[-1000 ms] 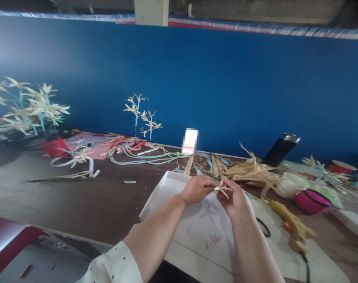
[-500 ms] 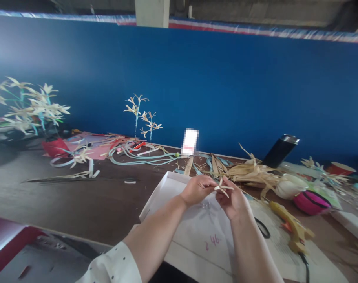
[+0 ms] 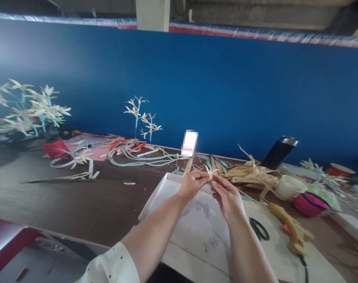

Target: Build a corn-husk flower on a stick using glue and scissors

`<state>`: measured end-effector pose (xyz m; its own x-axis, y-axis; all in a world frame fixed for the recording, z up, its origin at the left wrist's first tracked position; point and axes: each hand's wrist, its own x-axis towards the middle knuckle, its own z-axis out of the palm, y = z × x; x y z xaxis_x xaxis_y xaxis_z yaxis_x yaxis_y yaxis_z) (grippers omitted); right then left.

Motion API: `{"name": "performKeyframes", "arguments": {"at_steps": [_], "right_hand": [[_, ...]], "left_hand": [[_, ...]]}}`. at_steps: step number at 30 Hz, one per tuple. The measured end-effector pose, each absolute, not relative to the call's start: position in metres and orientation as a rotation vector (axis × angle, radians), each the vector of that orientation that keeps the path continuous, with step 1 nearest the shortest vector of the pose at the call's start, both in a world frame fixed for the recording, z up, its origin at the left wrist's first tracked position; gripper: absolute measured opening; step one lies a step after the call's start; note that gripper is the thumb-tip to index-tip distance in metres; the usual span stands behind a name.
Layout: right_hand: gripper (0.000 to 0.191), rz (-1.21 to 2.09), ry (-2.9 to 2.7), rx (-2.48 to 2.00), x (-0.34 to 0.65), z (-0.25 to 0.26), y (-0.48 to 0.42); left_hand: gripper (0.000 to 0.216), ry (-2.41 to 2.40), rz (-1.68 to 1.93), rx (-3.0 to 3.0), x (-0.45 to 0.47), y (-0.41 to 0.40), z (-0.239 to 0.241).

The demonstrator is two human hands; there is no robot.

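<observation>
A small cream flower (image 3: 210,171) with narrow pointed petals, apparently made of dried husk, is pinched between my two hands. My left hand (image 3: 193,184) grips its base between thumb and fingertips. From the other side my right hand (image 3: 227,194) closes its fingertips on the same base, so the stem end is mostly hidden. Below them lies a shallow white box lid (image 3: 159,196) with red handwritten digits. Beyond my right hand, dried corn husks (image 3: 249,175) are heaped on the table.
To the right are a yellow glue gun (image 3: 292,228), black scissor handles (image 3: 260,228), a pink pouch (image 3: 311,203), a white bowl (image 3: 289,188) and a black flask (image 3: 279,153). Finished-looking husk flowers (image 3: 34,106) stand at left in a red pot (image 3: 55,149). Pale blue cords (image 3: 143,162) lie behind.
Both hands have risen slightly and come closer together. The flower has turned from pointing right and down to petals upward, and more of the scissor handles shows.
</observation>
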<state>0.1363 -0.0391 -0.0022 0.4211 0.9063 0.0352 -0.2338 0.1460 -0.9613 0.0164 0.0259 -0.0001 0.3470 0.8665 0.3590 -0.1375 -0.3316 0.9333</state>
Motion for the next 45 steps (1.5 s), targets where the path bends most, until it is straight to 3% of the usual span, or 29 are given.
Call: {"name": "performKeyframes", "arguments": {"at_steps": [12,22,31,45], "right_hand": [[0.051,0.803,-0.813,-1.182,0.1368,-0.0050,-0.0357],[0.048,0.706,-0.827,-1.229,0.1374,-0.0051,-0.0341],[0.049,0.567,-0.803,-1.276,0.1384,-0.0098,-0.0340],[0.051,0.367,-0.890,-1.474,0.1352,-0.0040,-0.0366]], "left_hand": [[0.022,0.633,1.300,1.787,0.0187,0.0268,-0.0066],[0.032,0.553,1.271,1.984,0.0171,0.0244,-0.0077],[0.033,0.664,1.182,1.739,0.0185,0.0224,-0.0073],[0.019,0.800,1.644,1.583,0.0122,0.0240,0.0007]]}}
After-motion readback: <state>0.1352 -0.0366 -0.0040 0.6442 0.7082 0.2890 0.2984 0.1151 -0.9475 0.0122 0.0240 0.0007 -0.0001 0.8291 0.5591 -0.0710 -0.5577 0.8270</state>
